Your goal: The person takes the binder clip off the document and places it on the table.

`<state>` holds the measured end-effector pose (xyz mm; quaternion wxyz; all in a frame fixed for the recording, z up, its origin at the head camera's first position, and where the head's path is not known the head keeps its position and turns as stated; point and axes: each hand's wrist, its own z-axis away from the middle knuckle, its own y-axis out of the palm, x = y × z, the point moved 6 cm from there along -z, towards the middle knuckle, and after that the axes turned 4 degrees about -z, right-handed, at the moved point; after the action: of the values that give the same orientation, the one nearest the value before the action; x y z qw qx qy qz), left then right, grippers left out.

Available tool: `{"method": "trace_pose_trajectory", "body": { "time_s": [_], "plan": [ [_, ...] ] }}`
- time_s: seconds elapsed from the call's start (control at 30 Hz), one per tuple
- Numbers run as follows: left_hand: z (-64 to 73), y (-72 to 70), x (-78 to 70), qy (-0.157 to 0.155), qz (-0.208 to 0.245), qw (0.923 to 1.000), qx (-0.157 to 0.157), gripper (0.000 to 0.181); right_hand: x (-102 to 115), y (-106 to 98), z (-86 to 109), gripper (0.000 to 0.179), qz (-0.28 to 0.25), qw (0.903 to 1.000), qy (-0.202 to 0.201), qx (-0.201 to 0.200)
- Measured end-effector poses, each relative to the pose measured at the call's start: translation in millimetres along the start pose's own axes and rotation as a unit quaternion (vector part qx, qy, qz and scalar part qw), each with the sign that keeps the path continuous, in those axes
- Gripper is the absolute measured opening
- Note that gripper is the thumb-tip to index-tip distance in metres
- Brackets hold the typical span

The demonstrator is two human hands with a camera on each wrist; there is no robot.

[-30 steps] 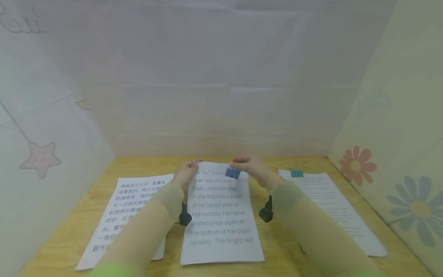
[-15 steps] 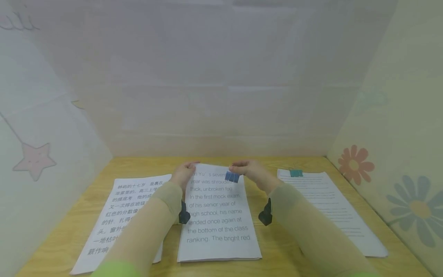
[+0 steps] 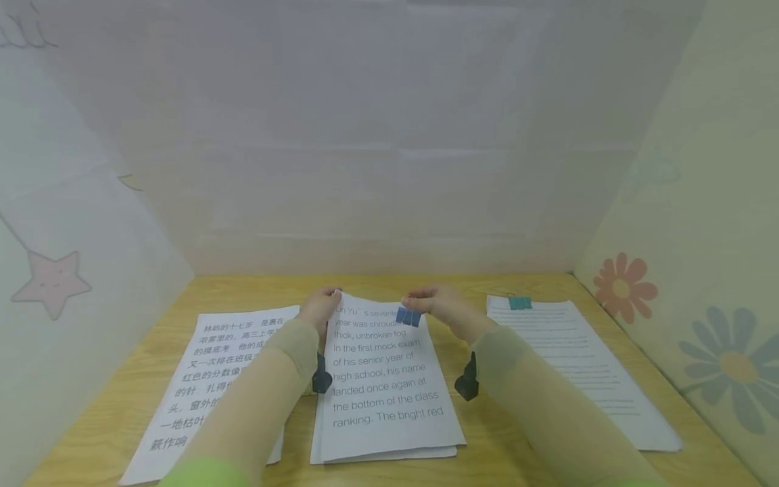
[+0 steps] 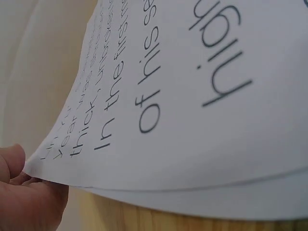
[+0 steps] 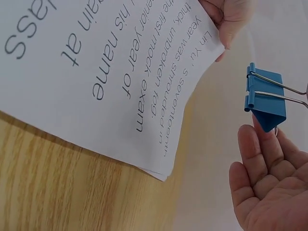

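A stack of printed English pages (image 3: 383,379) lies in the middle of the table, its top end raised. My left hand (image 3: 319,310) pinches the stack's top left corner between thumb and fingers, as the left wrist view shows up close. The top sheets bend and are skewed over a lower sheet (image 4: 240,192). My right hand (image 3: 444,311) holds a blue binder clip (image 5: 267,94) by its silver wire handles (image 5: 279,95). In the right wrist view the clip is apart from the paper, its spine towards the pages, with curled fingers (image 5: 262,151) below it.
To the left lies a stack of pages with Chinese text (image 3: 207,379), partly hidden by my left forearm. On the right is another printed stack (image 3: 566,345) with a teal binder clip (image 3: 520,303) at its top edge. Patterned walls enclose the wooden table (image 3: 243,287).
The top left corner of the middle stack has come up with my left hand, and its sheets have fanned slightly apart at the bottom. The blue clip has shifted slightly nearer in my right hand.
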<state>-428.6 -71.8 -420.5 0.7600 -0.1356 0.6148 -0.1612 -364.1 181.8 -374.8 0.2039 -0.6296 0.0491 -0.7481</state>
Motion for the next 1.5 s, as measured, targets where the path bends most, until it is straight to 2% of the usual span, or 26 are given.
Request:
{"method": "trace_pose_trajectory", "body": {
  "time_s": [0.2, 0.4, 0.5, 0.7, 0.77, 0.93, 1.1, 1.33, 1.5],
  "plan": [
    [6.5, -2.7, 0.0, -0.022, 0.034, 0.999, 0.019, 0.054, -6, -3, -0.9, 0.062, 0.002, 0.9999, -0.002, -0.012],
    [11.1, -4.7, 0.3, -0.029, 0.031, 0.9989, 0.02, 0.054, -23, -13, 3.8, 0.064, 0.031, 0.9987, 0.038, -0.008],
    [13.0, -4.9, -1.3, -0.024, 0.024, 0.9993, 0.014, 0.051, -31, -20, 7.8, 0.065, 0.049, 0.9973, 0.054, -0.01],
    [18.7, -1.6, -8.1, 0.007, -0.013, 0.9999, -0.005, 0.044, -44, -31, 14.9, 0.053, 0.064, 0.9958, 0.063, -0.016],
    [21.5, 0.7, -9.5, 0.017, -0.031, 0.9994, -0.003, 0.044, -48, -34, 16.2, 0.053, 0.071, 0.9948, 0.07, -0.019],
    [26.7, 6.1, -10.1, 0.028, -0.038, 0.9988, 0.01, 0.046, -60, -40, 22.8, 0.056, 0.095, 0.9904, 0.097, -0.023],
    [30.7, 8.7, -11.7, 0.039, -0.046, 0.9982, 0.01, 0.047, -68, -37, 30.0, 0.053, 0.095, 0.9888, 0.115, -0.004],
    [36.0, 11.8, -14.5, 0.049, -0.059, 0.997, 0.013, 0.046, -72, -32, 34.2, 0.043, 0.109, 0.9885, 0.102, 0.024],
    [38.1, 14.9, -15.4, 0.051, -0.053, 0.9971, 0.019, 0.044, -75, -33, 34.9, 0.041, 0.127, 0.9857, 0.108, 0.027]
  ]
}}
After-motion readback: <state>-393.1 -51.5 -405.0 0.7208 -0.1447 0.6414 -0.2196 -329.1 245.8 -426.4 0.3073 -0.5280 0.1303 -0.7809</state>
